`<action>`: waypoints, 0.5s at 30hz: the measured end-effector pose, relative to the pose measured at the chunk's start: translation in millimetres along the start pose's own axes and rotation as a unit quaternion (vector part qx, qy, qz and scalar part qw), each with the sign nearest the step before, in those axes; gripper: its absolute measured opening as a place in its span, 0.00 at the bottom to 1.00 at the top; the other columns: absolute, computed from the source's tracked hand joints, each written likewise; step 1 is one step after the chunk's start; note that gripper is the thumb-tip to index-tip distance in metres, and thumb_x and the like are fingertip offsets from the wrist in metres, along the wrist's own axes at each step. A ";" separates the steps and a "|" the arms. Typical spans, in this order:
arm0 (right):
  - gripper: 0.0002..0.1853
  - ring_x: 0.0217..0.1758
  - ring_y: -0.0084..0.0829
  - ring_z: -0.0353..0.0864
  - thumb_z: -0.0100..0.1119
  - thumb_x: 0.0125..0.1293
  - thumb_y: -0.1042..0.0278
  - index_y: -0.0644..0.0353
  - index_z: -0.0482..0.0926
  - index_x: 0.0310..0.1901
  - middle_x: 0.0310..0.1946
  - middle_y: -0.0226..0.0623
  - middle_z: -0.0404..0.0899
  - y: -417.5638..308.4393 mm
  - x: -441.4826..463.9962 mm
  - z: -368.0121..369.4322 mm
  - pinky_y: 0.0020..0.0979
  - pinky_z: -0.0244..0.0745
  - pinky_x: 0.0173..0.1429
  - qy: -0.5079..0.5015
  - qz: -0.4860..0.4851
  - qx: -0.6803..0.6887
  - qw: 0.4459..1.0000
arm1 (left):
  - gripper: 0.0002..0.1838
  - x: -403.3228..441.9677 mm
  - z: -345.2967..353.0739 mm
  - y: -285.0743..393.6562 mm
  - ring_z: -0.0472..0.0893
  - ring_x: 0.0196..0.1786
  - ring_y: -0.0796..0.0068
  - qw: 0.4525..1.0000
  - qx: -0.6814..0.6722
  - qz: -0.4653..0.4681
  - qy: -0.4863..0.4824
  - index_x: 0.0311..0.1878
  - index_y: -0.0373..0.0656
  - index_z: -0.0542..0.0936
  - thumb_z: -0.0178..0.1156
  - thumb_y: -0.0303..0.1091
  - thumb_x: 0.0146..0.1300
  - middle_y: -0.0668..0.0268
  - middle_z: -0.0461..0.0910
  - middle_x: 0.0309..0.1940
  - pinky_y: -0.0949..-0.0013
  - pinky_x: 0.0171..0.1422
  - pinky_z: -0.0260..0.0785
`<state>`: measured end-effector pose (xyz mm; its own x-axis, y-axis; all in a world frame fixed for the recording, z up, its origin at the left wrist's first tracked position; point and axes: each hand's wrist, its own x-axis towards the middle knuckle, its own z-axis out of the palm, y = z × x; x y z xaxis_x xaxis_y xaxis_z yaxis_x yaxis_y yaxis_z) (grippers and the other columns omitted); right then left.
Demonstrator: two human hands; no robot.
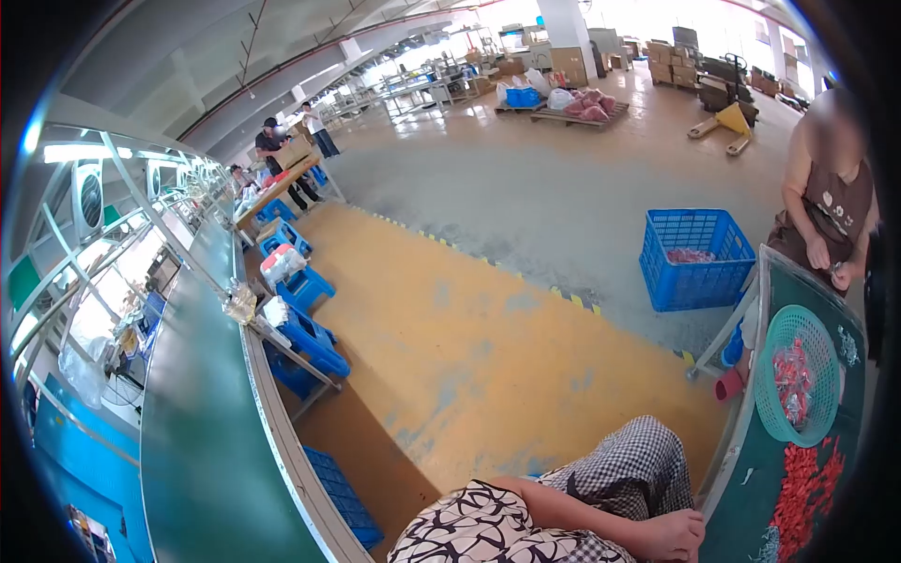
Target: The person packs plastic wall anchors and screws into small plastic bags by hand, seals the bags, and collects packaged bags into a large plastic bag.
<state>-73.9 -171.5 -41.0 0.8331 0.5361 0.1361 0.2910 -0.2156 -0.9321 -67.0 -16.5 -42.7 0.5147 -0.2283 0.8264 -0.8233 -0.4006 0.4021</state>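
My left hand (pixel 671 536) is low in the frame, beside the near edge of the green-topped table (pixel 737 488). Its fingers are curled closed, and whatever they hold, if anything, is hidden. My left forearm crosses in front of my checkered-clothed leg (pixel 631 460). To the right of the hand, many small red pieces (pixel 805 497) lie loose on the table. Behind them stands a round green plastic basket (pixel 770 399) holding red pieces and clear bags. My right hand is out of the frame.
Across the table sits another person (pixel 826 202), hands together. A blue crate (pixel 699 286) stands on the floor beyond the table. A long green workbench (pixel 197 413) runs along the left, with blue stools (pixel 314 342) beside it. A yellow pallet truck (pixel 727 122) is farther back.
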 end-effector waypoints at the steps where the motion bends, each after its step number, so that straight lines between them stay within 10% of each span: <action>1: 0.18 0.37 0.27 0.74 0.55 0.69 0.63 0.60 0.71 0.57 0.34 0.33 0.74 -0.2 -0.1 -2.9 0.24 0.71 0.42 0.007 0.015 0.007 1.000 | 0.10 3.6 -2.6 1.6 0.75 0.41 0.65 1.000 -0.012 0.017 0.011 0.24 0.53 0.76 0.57 0.43 0.58 0.71 0.78 0.31 0.61 0.48 0.67; 7: 0.18 0.36 0.26 0.74 0.55 0.69 0.62 0.60 0.71 0.57 0.33 0.32 0.73 -8.9 5.2 4.6 0.24 0.71 0.41 0.019 0.063 0.041 0.997 | 0.09 -28.4 70.2 -12.1 0.74 0.43 0.67 0.981 -0.120 -0.145 -0.046 0.20 0.55 0.71 0.58 0.41 0.52 0.74 0.75 0.32 0.60 0.45 0.66; 15: 0.19 0.35 0.25 0.72 0.54 0.70 0.60 0.61 0.72 0.57 0.32 0.31 0.72 -15.2 8.4 3.0 0.23 0.69 0.39 0.038 0.088 0.076 0.993 | 0.10 -17.1 61.7 -3.6 0.73 0.46 0.68 0.999 -0.009 -0.026 -0.037 0.23 0.54 0.73 0.58 0.43 0.57 0.72 0.76 0.33 0.60 0.50 0.65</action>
<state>-72.7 -161.2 -26.7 0.8996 0.4366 -0.0132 0.0692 -0.1722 -0.9826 -58.1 -65.8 -82.6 0.5723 -0.2733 0.7732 -0.7989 -0.3985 0.4505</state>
